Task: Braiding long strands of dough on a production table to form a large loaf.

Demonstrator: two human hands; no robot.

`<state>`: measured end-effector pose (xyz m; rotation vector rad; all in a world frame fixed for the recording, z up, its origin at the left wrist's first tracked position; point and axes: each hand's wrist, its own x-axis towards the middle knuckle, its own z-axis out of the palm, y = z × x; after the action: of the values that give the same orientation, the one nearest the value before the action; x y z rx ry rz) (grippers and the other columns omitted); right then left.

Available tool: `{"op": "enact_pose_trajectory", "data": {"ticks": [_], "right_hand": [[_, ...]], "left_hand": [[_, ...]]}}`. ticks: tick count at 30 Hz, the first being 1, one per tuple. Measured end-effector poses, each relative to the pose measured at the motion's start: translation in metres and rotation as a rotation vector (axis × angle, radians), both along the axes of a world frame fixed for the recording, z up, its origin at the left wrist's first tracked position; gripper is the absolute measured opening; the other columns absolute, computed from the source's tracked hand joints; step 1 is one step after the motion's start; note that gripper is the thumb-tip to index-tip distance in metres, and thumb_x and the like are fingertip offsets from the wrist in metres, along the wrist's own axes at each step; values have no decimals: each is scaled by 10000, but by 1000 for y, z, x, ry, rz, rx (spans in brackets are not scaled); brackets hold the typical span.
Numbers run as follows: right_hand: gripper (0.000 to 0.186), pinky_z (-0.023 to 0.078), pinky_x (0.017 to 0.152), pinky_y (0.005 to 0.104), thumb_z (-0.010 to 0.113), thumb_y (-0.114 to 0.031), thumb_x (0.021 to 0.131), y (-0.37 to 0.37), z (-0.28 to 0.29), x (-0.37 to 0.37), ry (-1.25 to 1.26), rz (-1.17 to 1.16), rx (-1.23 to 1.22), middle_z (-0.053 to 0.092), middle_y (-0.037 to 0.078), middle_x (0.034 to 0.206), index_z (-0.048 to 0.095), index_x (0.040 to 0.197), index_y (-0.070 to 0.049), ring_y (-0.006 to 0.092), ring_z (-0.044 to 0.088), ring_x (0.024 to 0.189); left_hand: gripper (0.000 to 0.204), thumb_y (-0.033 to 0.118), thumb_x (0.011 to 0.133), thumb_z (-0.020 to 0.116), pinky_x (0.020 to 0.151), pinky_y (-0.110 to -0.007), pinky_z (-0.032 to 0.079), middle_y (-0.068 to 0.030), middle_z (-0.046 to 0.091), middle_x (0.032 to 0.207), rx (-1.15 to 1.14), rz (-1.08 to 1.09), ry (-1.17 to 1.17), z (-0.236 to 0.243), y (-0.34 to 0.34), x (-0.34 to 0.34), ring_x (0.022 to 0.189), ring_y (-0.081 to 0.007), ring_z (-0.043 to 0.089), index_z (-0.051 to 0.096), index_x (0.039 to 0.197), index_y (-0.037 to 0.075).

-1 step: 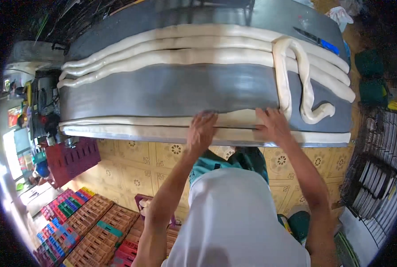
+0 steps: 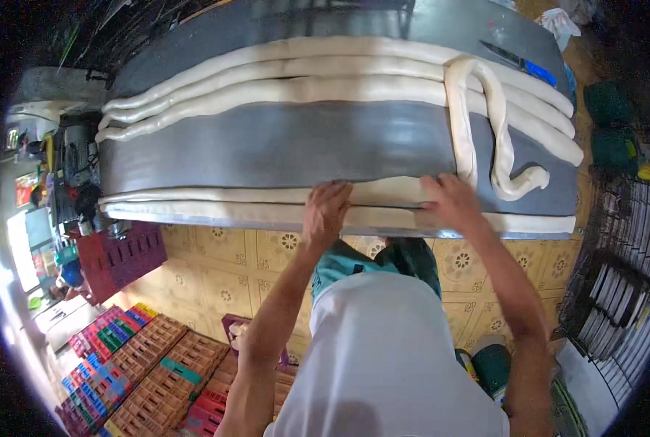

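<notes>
Along the near edge of the grey metal table (image 2: 288, 146), pale dough strips (image 2: 245, 214) lie side by side. My left hand (image 2: 325, 215) has its fingers curled over the upper near strip (image 2: 383, 189), left of centre. To its right, my right hand (image 2: 452, 204) grips the widened part of that strip with bent fingers. Three thick dough ropes (image 2: 223, 84) run across the far half. Just beyond my right hand, a looped rope (image 2: 503, 146) lies over their right portion, ending in a bend. A blue-handled knife (image 2: 540, 73) lies at the back right.
Stacked plastic crates (image 2: 143, 360) stand on the tiled floor (image 2: 230, 269) at lower left, below a maroon crate (image 2: 128, 262). Metal racks (image 2: 623, 277) and green containers (image 2: 609, 102) are at the right. A cluttered counter (image 2: 70, 160) adjoins the left end.
Both my hands have shifted very slightly away from my body along with the strip under them. The ropes and knife look otherwise the same.
</notes>
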<state>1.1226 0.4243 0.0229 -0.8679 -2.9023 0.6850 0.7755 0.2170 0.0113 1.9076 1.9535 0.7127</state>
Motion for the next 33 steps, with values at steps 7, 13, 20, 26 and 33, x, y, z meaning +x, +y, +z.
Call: {"op": "enact_pose_trajectory", "data": {"ticks": [7,13,20,26,33], "right_hand": [[688,381,1211,627,751,-117,874,-35,42,13,-67,-305,222,540,230,1548,561,1530,-27,456,513,1417],[764,291,1263,634,618,-427,1034,-60,-22,-122,-39,-226,360,444,198,1682,416,1646,-17,419,423,1537],[666,258,1281,647,621,-340,1027,-91,17,-98,-99,-260,121,461,227,1658,503,1573,22,454,384,1554],[688,215,1272,710,638,-373,1006,-99,0,-173,-78,-205,246,401,232,1701,497,1608,-70,477,347,1573],[619,224,1249,715,567,-297,1056,-117,21,-167,-234,-309,3,442,237,1670,475,1619,-56,496,363,1567]], "left_hand": [[836,451,1038,651,1296,-733,136,-186,251,1784,-404,8,256,14,-2,47,1624,-560,158,288,1737,170],[796,502,1081,560,1278,-748,164,-230,228,1786,-322,205,379,-10,70,46,1612,-558,198,275,1736,152],[743,542,1100,508,1268,-769,139,-168,252,1799,-549,-158,172,18,20,21,1639,-544,149,328,1729,189],[679,454,1115,524,1261,-786,137,-188,259,1791,-309,89,317,7,27,-16,1624,-542,198,339,1722,211],[748,509,1040,611,1239,-798,195,-195,390,1724,-360,-108,224,12,-12,-33,1611,-507,267,400,1698,224]]}}
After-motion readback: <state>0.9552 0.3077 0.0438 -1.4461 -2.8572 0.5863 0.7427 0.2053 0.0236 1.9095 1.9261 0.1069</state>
